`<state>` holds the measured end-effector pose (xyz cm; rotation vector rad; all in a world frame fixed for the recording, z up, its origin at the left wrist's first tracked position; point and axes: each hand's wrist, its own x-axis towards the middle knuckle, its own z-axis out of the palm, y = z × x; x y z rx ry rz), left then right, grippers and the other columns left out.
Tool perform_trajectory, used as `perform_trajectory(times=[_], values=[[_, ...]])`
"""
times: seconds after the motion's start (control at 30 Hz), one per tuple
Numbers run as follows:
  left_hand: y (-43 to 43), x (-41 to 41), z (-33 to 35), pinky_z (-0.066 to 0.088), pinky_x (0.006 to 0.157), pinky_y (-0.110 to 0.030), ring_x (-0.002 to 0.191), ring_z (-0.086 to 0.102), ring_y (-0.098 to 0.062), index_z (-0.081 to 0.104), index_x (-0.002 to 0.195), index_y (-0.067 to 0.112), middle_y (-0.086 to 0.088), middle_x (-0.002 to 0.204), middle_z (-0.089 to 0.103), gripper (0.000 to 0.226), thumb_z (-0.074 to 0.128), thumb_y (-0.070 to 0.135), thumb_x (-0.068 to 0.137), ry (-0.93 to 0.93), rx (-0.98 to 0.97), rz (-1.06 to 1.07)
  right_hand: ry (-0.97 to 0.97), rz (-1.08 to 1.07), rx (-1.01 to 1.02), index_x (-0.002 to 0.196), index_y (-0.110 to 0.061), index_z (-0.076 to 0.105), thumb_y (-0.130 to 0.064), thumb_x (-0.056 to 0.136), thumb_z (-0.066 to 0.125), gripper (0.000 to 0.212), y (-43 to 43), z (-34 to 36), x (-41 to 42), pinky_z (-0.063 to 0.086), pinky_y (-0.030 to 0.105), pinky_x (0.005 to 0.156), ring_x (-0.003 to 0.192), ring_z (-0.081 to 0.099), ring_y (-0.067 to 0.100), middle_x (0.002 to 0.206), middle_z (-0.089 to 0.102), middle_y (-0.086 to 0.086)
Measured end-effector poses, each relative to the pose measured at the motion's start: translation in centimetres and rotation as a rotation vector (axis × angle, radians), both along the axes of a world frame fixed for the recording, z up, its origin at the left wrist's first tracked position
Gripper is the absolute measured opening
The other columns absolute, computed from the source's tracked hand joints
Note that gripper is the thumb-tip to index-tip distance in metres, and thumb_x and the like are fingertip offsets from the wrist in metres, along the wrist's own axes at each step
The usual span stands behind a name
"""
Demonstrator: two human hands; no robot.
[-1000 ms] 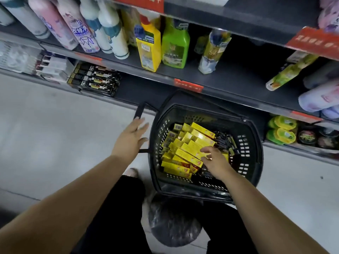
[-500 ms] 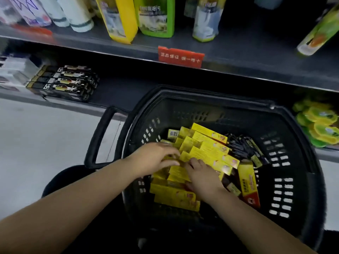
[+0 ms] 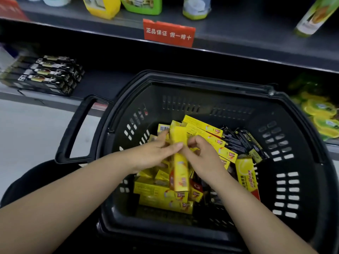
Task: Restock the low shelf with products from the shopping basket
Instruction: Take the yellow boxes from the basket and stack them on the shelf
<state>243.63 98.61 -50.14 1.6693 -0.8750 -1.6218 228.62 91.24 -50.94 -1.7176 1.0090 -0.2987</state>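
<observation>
Yellow boxes [image 3: 156, 189] lie heaped in the shopping basket [image 3: 201, 77], which stands on the pale floor [image 3: 27, 129] against the low shelf [image 3: 102, 83], where black boxes [image 3: 49, 74] sit at the left. Half a second ago both hands dug into the heap. Now the left hand [image 3: 156, 153] and right hand [image 3: 203, 158] hold one yellow box [image 3: 180, 173] raised on end, fingers curled round it, probably ready for shelving.

Both hands [image 3: 156, 154] [image 3: 201, 159] have lifted one yellow box [image 3: 180, 171].
</observation>
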Motion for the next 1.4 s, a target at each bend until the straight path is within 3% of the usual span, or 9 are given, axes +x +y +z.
perform_trajectory(times=[0.1, 0.2, 0.37, 0.63, 0.87, 1.0, 1.13, 1.27, 1.4], values=[[0.0, -1.3, -0.8, 0.043, 0.103, -0.033, 0.119, 0.053, -0.014, 0.038, 0.134, 0.024, 0.005, 0.127, 0.057, 0.047, 0.054, 0.036, 0.091, -0.064, -0.024, 0.133, -0.108, 0.018, 0.08, 0.089, -0.031, 0.062, -0.023, 0.098, 0.044, 0.021, -0.6, 0.3, -0.7, 0.052, 0.019, 0.071, 0.074, 0.062, 0.001, 0.09, 0.065, -0.015], [-0.1, -0.9, -0.8, 0.04, 0.106, -0.043, 0.119, 0.053, -0.018, 0.046, 0.127, 0.027, 0.001, 0.13, 0.056, 0.046, 0.056, 0.044, 0.087, -0.072, 0.022, 0.161, 0.157, 0.152, -0.221, 0.108, -0.026, 0.061, -0.018, 0.095, 0.051, 0.018, -2.1, -0.3, -1.9, 0.044, 0.022, 0.085, 0.096, 0.057, 0.008, 0.114, 0.059, -0.007], [-0.4, 0.4, -1.1, 0.041, 0.099, -0.037, 0.115, 0.054, -0.019, 0.041, 0.124, 0.031, 0.006, 0.116, 0.06, 0.05, 0.06, 0.051, 0.082, -0.104, 0.056, 0.254, 0.463, 0.358, -0.408, 0.133, -0.029, 0.046, -0.036, 0.083, 0.066, 0.054, -1.7, -1.7, -2.4, 0.039, 0.027, 0.092, 0.118, 0.042, 0.017, 0.123, 0.046, -0.003], [-1.6, 1.6, -1.9, 0.045, 0.079, -0.024, 0.096, 0.058, -0.005, 0.036, 0.114, 0.041, 0.014, 0.107, 0.061, 0.038, 0.058, 0.049, 0.085, -0.131, 0.086, 0.213, 0.391, 0.167, -0.411, 0.095, -0.028, 0.057, -0.038, 0.068, 0.076, 0.035, -1.8, -2.6, -2.5, 0.037, 0.022, 0.059, 0.086, 0.053, 0.008, 0.094, 0.049, -0.015], [-2.2, 2.1, -1.1, 0.042, 0.059, -0.006, 0.081, 0.057, 0.014, 0.036, 0.122, 0.042, 0.03, 0.101, 0.053, 0.044, 0.059, 0.047, 0.085, -0.15, 0.097, 0.141, 0.375, 0.075, -0.27, 0.09, -0.029, 0.048, -0.041, 0.067, 0.076, 0.039, -1.6, -2.4, -2.8, 0.046, 0.023, 0.059, 0.072, 0.051, 0.003, 0.083, 0.051, -0.016], [-2.3, 2.0, -1.1, 0.046, 0.089, -0.028, 0.105, 0.056, -0.006, 0.037, 0.132, 0.037, 0.014, 0.118, 0.056, 0.054, 0.059, 0.049, 0.084, -0.119, 0.149, 0.173, 0.392, 0.066, -0.207, 0.09, -0.027, 0.045, -0.04, 0.068, 0.073, 0.038, -1.5, -1.7, -2.4, 0.048, 0.029, 0.057, 0.067, 0.055, 0.008, 0.079, 0.055, -0.014], [-2.4, 1.9, -0.9, 0.047, 0.078, -0.024, 0.096, 0.059, -0.004, 0.043, 0.105, 0.047, 0.016, 0.106, 0.061, 0.026, 0.059, 0.048, 0.084, -0.079, 0.125, 0.247, 0.141, -0.036, 0.046, 0.082, -0.027, 0.04, -0.03, 0.075, 0.068, 0.03, -0.8, -1.7, -2.0, 0.037, 0.013, 0.043, 0.048, 0.049, -0.003, 0.063, 0.053, -0.012], [-2.6, 1.9, -0.9, 0.048, 0.093, -0.037, 0.105, 0.062, -0.016, 0.044, 0.115, 0.037, 0.004, 0.113, 0.064, 0.042, 0.062, 0.052, 0.08, -0.066, 0.061, 0.255, 0.075, -0.021, 0.154, 0.085, -0.029, 0.046, -0.044, 0.08, 0.064, 0.024, -0.9, -1.7, -0.6, 0.042, 0.008, 0.057, 0.065, 0.055, -0.01, 0.077, 0.056, -0.01], [-2.4, 1.1, -0.4, 0.057, 0.077, -0.034, 0.092, 0.068, -0.013, 0.044, 0.109, 0.036, 0.002, 0.108, 0.067, 0.032, 0.06, 0.045, 0.083, 0.014, 0.024, 0.25, 0.004, -0.036, 0.101, 0.076, -0.023, 0.044, -0.052, 0.087, 0.053, 0.032, -0.6, -1.3, 0.4, 0.036, 0.009, 0.052, 0.055, 0.045, -0.006, 0.068, 0.048, -0.007]])
